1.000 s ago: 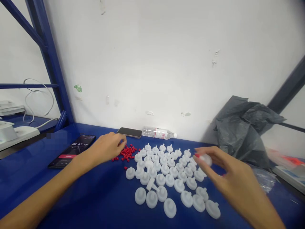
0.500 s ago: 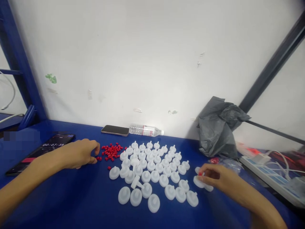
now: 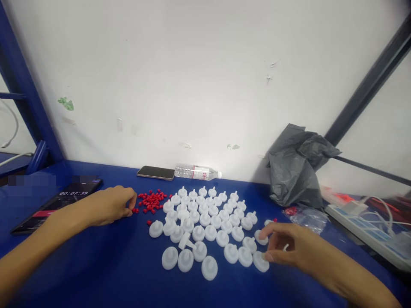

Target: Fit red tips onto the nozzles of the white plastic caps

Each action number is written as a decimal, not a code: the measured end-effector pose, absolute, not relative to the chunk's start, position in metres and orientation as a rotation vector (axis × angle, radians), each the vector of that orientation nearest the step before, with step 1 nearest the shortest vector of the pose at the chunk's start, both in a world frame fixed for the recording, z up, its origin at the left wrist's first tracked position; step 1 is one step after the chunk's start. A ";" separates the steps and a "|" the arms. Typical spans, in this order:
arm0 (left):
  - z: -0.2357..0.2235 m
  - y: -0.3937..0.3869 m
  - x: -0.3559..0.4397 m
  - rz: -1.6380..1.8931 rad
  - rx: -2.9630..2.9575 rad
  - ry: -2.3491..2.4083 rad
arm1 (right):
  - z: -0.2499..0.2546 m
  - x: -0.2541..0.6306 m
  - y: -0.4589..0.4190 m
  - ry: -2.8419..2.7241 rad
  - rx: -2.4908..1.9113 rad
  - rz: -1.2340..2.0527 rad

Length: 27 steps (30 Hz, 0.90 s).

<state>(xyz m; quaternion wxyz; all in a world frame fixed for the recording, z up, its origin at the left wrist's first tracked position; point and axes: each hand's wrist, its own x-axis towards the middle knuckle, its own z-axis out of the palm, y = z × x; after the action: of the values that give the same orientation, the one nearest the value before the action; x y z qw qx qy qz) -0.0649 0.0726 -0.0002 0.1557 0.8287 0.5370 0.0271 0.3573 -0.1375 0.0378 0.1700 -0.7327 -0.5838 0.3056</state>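
My left hand [image 3: 114, 205] is curled at the left edge of the loose pile of small red pieces [image 3: 152, 200], fingertips at the nearest ones; I cannot tell whether it pinches 1. My right hand [image 3: 289, 244] has its thumb and fingers parted at the right edge of the spread of round white discs with short stems [image 3: 210, 233], fingertips at 2 discs, neither visibly gripped. All of these lie on the blue tabletop [image 3: 128, 265], the red pieces left of the discs, the clear plastic bottle [image 3: 197, 172] behind on its side.
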 end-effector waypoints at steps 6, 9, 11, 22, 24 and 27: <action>0.019 0.063 -0.059 0.185 2.427 1.664 | 0.028 0.353 -0.123 -1.618 -2.065 1.029; 0.030 0.062 -0.049 0.375 2.464 1.756 | 0.025 0.355 -0.122 -1.569 -2.092 1.021; 0.036 0.061 -0.041 0.518 2.462 1.786 | 0.024 0.355 -0.123 -1.555 -2.124 0.999; 0.036 0.036 -0.009 1.114 2.554 1.246 | 0.049 0.349 -0.139 -1.727 -1.935 0.640; 0.031 0.030 -0.002 1.192 2.628 1.095 | 0.055 0.338 -0.136 -1.812 -1.848 0.564; 0.022 0.021 0.007 1.269 2.754 0.825 | 0.058 0.315 -0.127 -1.930 -1.721 0.457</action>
<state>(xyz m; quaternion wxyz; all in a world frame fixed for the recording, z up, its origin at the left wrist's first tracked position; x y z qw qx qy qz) 0.0072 0.0208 0.0225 -0.0004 0.8764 0.2625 0.4037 0.3150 -0.1273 0.0581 0.2547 -0.6338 -0.7107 0.1683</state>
